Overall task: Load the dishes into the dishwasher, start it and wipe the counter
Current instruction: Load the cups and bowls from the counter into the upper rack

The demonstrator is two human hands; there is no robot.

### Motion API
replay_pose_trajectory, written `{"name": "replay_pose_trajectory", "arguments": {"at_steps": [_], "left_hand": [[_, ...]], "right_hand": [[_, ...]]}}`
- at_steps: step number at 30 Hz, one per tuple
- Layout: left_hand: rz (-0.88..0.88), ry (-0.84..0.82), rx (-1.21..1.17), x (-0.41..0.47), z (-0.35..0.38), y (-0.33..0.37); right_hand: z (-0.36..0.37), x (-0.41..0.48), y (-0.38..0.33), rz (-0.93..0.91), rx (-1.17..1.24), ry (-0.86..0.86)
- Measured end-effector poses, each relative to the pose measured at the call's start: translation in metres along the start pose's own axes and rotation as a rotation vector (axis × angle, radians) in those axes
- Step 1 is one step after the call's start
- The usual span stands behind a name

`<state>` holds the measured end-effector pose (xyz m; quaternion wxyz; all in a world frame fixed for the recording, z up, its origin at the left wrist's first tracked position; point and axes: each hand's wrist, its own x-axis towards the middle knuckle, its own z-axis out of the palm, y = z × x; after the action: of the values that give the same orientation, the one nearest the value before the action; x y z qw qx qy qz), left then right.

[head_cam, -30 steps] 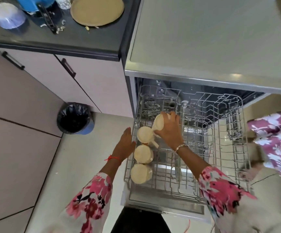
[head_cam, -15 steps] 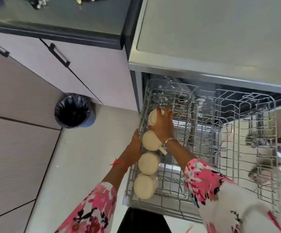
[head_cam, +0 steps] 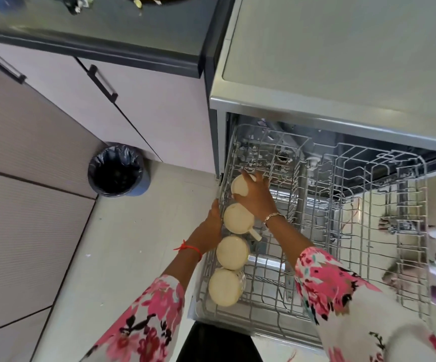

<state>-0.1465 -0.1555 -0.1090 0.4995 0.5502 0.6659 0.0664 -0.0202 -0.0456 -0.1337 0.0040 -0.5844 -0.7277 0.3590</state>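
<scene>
Gripping a cup (head_cam: 239,188), right hand (head_cam: 256,199) extends; left hand (head_cam: 211,225) touches rack (head_cam: 363,194).

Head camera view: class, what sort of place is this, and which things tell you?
Probably a home kitchen: a dishwasher's wire rack pulled out holding cream cups, a dark counter above handled cabinet doors, and a lined bin on the floor.

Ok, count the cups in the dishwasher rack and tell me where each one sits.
4, in a row along the left edge of the rack: nearest cup, second cup behind it, third cup, handle pointing right, and farthest cup, held by the right hand. Arms may hide more.
</scene>
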Motion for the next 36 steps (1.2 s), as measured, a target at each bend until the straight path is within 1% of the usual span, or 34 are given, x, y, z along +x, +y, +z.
{"name": "replay_pose_trajectory", "arguments": {"at_steps": [2, 6, 9, 13, 17, 21, 22, 25, 26, 29, 32, 36], "left_hand": [[-0.011, -0.023, 0.102, -0.003, -0.004, -0.001], [-0.067, 0.038, 0.193, -0.019, -0.010, -0.001], [-0.082, 0.097, 0.175, -0.041, -0.018, -0.004], [-0.071, 0.163, 0.141, -0.079, -0.035, -0.009], [-0.083, 0.207, 0.132, -0.111, -0.059, -0.020], [-0.105, 0.186, 0.137, -0.136, -0.083, -0.045], [-0.098, 0.178, 0.150, -0.142, -0.088, -0.054], [-0.080, 0.145, 0.183, -0.156, -0.108, -0.089], [-0.075, 0.141, 0.187, -0.160, -0.116, -0.100], [-0.039, 0.151, 0.190, -0.174, -0.156, -0.137], [-0.010, 0.215, 0.178, -0.187, -0.199, -0.165], [-0.010, 0.342, 0.116, -0.198, -0.259, -0.194]], "right_hand": [[-0.006, -0.002, 0.004, 0.020, 0.024, -0.043], [-0.014, -0.020, 0.001, 0.041, 0.011, -0.025], [-0.020, -0.036, -0.013, -0.010, -0.080, 0.007], [-0.028, -0.060, -0.043, -0.083, -0.147, -0.026], [-0.025, -0.089, -0.085, -0.231, -0.202, 0.031], [0.007, -0.121, -0.126, -0.340, -0.333, 0.034], [0.017, -0.127, -0.139, -0.328, -0.356, -0.008], [0.048, -0.133, -0.176, -0.306, -0.440, -0.001], [0.055, -0.134, -0.189, -0.267, -0.438, -0.007], [0.074, -0.132, -0.238, -0.230, -0.430, 0.063], [0.084, -0.124, -0.285, -0.248, -0.418, 0.096], [0.082, -0.106, -0.346, -0.300, -0.471, 0.109]]}}
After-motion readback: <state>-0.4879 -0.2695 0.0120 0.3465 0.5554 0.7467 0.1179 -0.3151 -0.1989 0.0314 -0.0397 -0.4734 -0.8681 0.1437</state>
